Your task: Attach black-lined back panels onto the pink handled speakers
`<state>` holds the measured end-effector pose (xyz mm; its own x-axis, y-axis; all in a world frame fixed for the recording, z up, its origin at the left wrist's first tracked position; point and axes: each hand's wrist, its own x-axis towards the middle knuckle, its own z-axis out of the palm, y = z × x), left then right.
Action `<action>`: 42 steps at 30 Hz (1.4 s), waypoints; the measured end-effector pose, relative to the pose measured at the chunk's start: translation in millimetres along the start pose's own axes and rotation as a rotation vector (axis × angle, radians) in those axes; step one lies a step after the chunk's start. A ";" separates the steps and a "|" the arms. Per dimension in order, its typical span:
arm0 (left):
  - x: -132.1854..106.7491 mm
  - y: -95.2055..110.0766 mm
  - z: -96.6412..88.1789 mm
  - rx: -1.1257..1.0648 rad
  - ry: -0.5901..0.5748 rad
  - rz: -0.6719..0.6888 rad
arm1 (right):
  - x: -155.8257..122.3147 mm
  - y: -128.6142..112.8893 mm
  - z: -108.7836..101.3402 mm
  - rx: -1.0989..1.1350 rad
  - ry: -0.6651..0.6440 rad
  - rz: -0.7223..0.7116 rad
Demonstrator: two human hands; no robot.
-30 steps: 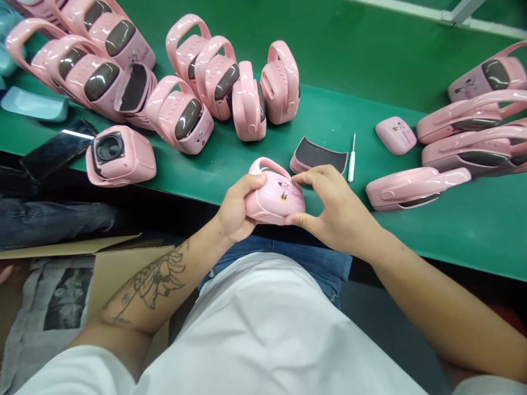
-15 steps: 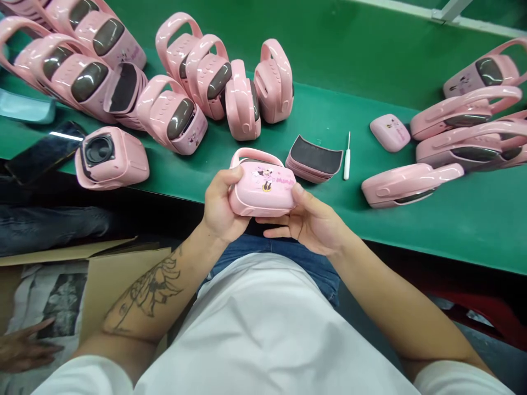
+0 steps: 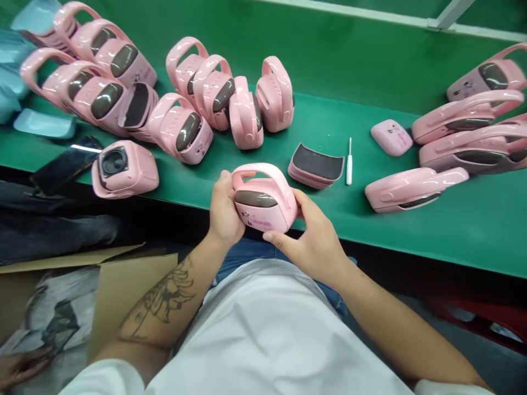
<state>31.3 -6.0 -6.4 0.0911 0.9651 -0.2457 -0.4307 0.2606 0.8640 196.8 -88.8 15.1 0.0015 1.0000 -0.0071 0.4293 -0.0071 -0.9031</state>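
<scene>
I hold a pink handled speaker case [image 3: 263,203] with a dark oval grille over the near edge of the green table [image 3: 329,126]. My left hand [image 3: 224,211] grips its left end, thumb on the handle. My right hand [image 3: 313,238] cups its right side and underside, fingers curled round it. The printed cartoon side faces down toward me.
Several pink cases [image 3: 193,104] crowd the table's back left, more lie at the right [image 3: 415,187]. A stack of dark grille panels [image 3: 315,164], a small white tool [image 3: 349,162], a pink lid [image 3: 391,137], a phone [image 3: 66,164] and a cardboard box [image 3: 102,285] are nearby. Another person's hand [image 3: 16,367] shows at bottom left.
I have turned the case in my hands, so its dark grille and handle now face up instead of the printed side. The view has shifted slightly.
</scene>
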 end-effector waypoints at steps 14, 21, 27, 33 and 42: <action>-18.0 3.4 16.1 0.291 0.122 0.358 | -3.1 -0.5 -7.3 -0.063 0.081 -0.249; -24.7 -1.1 29.1 0.237 0.104 0.578 | -9.4 5.6 -4.0 -0.123 0.213 -0.453; -18.1 -13.2 31.5 0.257 0.133 0.405 | -8.1 30.9 -11.1 -0.086 0.112 -0.352; -18.2 -16.3 31.2 0.203 0.119 0.485 | -7.3 25.1 -11.2 -0.139 0.139 -0.362; -7.1 -17.6 37.3 0.279 -0.065 0.872 | -0.1 -7.8 -35.5 -0.196 0.102 -0.274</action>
<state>71.7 -16.4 -3.4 -0.1109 0.8202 0.5613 -0.1387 -0.5720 0.8084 225.5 -88.8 37.4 -0.0522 0.9598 0.2759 0.5914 0.2524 -0.7659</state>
